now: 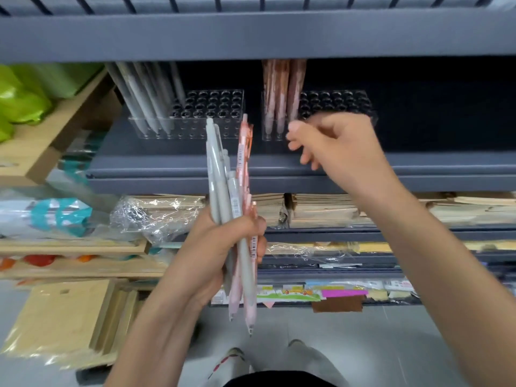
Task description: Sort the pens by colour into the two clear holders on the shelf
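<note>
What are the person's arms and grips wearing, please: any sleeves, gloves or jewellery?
Nothing shows on either. The left grip and right grip are ungloved, with no ring visible. Both forearms are bare, with no sleeve, watch or bracelet in view.

Two clear holders (212, 129), two hands (212, 247), one mixed pen bundle (220, 177)

One head cam only, wide-angle. Looks forward and down at the grey shelf (173, 163), near. Upper shelf (251, 37) at 12 o'clock, floor (391, 344) and wearer's shoes (236, 354) at 6, left hand (223, 247) and right hand (343, 146) mid-frame — edges bowed.
</note>
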Motion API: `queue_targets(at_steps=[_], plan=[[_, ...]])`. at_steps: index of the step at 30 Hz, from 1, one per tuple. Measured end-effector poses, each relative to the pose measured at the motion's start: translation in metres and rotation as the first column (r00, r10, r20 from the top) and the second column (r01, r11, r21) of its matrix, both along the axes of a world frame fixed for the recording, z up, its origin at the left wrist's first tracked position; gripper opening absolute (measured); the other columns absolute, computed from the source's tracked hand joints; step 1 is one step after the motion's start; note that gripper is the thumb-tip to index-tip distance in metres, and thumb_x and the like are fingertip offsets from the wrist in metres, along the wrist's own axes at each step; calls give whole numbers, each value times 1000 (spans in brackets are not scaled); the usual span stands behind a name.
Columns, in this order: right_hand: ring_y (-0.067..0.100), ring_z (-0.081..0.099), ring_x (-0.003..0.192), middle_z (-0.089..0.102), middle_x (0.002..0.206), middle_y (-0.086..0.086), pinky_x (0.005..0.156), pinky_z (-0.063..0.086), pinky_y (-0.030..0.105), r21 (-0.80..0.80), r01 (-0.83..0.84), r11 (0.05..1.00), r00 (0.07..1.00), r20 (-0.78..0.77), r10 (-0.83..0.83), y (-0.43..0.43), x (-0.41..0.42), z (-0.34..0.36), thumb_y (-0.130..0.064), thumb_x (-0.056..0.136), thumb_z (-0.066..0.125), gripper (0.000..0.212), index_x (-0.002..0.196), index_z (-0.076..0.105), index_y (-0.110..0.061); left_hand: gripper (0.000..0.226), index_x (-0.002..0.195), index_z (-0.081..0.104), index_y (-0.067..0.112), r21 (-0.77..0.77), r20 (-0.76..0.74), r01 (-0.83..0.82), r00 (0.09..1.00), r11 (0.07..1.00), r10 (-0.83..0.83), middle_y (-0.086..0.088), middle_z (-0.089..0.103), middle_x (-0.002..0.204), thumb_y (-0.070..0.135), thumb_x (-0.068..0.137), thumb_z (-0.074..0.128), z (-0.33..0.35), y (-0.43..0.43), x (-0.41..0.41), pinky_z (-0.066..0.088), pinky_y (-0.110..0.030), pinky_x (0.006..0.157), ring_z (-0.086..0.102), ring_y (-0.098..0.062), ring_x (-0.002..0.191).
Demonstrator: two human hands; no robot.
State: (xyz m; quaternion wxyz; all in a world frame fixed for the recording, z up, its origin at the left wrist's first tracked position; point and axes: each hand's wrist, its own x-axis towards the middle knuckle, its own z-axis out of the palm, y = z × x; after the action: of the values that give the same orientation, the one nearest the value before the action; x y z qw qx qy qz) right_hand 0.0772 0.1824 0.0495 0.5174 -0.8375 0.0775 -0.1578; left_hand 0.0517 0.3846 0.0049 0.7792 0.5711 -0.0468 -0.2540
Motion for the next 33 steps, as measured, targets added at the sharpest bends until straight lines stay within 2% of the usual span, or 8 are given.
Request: queue_targets(at_steps=[3,9,14,18,22,28,31,33], plan=[[5,60,60,74,81,-5,54,49,22,162,-235,958,961,-109,254,5,-12,-9,-38,89,67,20,84,76,-21,24,66,67,22,6,-2,36,999,999,-36,-10,54,64,-2,66,69,-1,-19,-6,48,-28,46,53,-21,46],[11,57,64,66,71,-2,52,46,25,389,-282,877,933,-103,346,-13,-17,-19,-21,88,70,13,91,73,-8,18,70,67,16,12,4,54,999,998,-54,-11,55,64,-2,69,69,-11,-50,-18,48,-27,47,55,-21,48],[17,57,67,69,86,12,54,45,28,558,-227,798,953,-41,300,-21,-21,-23,-17,94,62,19,101,63,1,15,72,61,10,12,-38,37,999,999,-36,-12,55,63,-1,68,70,-15,-64,-18,48,-27,46,55,-22,47],[18,53,57,72,89,17,48,43,28,715,-136,686,991,91,102,-33,-12,-14,-11,99,51,8,95,54,-6,20,80,56,5,37,-62,39,997,999,-37,-11,56,64,-1,68,71,-17,-69,-17,49,-27,47,55,-22,48],[22,63,61,73,87,19,56,52,29,672,-91,735,981,188,-51,-44,-6,-11,-10,99,51,5,98,54,-6,21,82,56,4,42,-85,5,996,999,-1,-9,56,62,-1,67,70,-16,-68,-13,50,-27,47,55,-21,47],[22,70,76,70,91,15,76,58,34,603,-70,795,924,339,-175,-59,15,-1,8,92,56,24,114,51,2,22,62,68,21,26,-80,-42,996,999,44,-14,55,66,0,68,70,-11,-62,-4,50,-30,46,54,-22,47],[18,70,75,67,86,11,79,58,33,535,-44,843,910,369,-187,-63,32,2,13,90,56,19,105,50,1,20,79,57,9,35,-77,-62,995,997,65,-14,56,66,0,66,71,-11,-59,-2,49,-29,45,54,-21,46],[16,70,72,67,81,7,78,59,31,483,15,875,919,338,-202,-65,46,2,11,90,57,14,95,53,-1,18,75,59,10,52,-73,-72,994,996,75,-14,56,65,1,66,70,-13,-58,-1,49,-29,45,54,-22,46]])
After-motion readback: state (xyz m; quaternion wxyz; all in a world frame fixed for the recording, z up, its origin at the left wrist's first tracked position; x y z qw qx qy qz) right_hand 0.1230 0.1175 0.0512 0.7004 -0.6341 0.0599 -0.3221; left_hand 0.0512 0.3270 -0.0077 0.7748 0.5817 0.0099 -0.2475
